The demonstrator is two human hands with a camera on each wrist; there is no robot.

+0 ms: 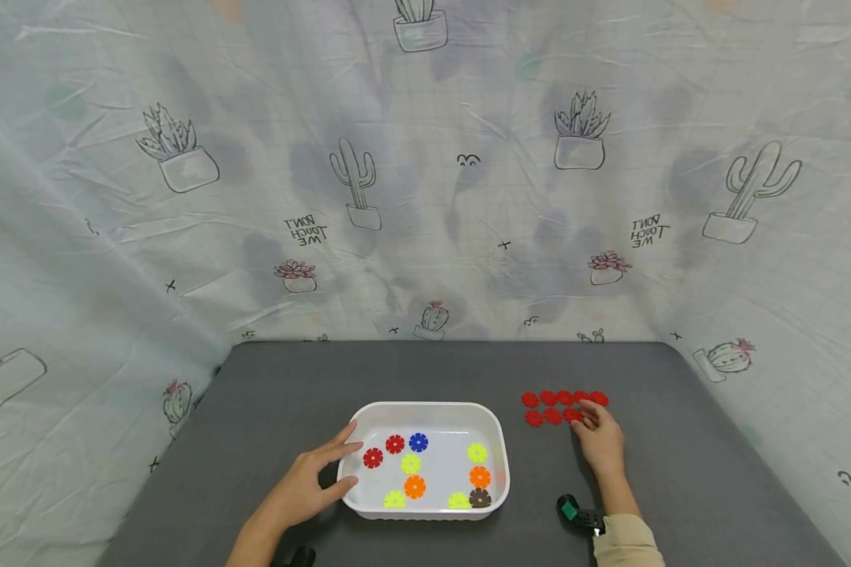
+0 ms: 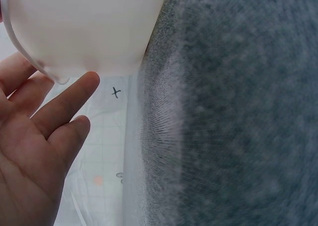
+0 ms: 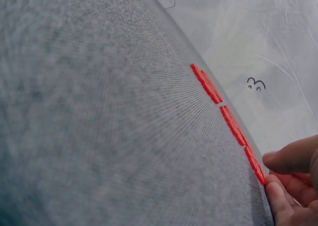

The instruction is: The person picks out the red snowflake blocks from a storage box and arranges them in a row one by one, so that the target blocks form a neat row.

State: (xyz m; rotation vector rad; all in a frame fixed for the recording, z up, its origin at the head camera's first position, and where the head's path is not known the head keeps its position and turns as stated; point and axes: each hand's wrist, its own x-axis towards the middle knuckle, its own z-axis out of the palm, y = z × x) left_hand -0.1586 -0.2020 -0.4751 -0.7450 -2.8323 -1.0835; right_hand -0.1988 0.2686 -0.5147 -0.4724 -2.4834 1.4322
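On the tabletop stands a white plastic tray [image 1: 422, 516] with several notched flat discs inside. My left hand [image 1: 301, 484] rests at its left end, fingertips and thumb on the rim; in the left wrist view, fairly straight fingers [image 2: 69, 104] lie against the tray's outer wall [image 2: 89, 32]. To the right of the tray, red notched discs [image 1: 552, 416] lie flat in two rows. My right hand [image 1: 603, 442] pinches the red disc [image 1: 572, 415] at the right end of the nearer row, thumb at its near edge. Its fingers partly cover the farther row.
Inside the tray are red [image 1: 373, 457], blue [image 1: 418, 442], yellow [image 1: 477, 453], orange [image 1: 480, 476] and dark brown [image 1: 480, 498] discs. A black device with a green patch [image 1: 570, 510] is by the right wrist. A cactus-print curtain [image 1: 468, 236] hangs behind the grey table [image 1: 425, 370].
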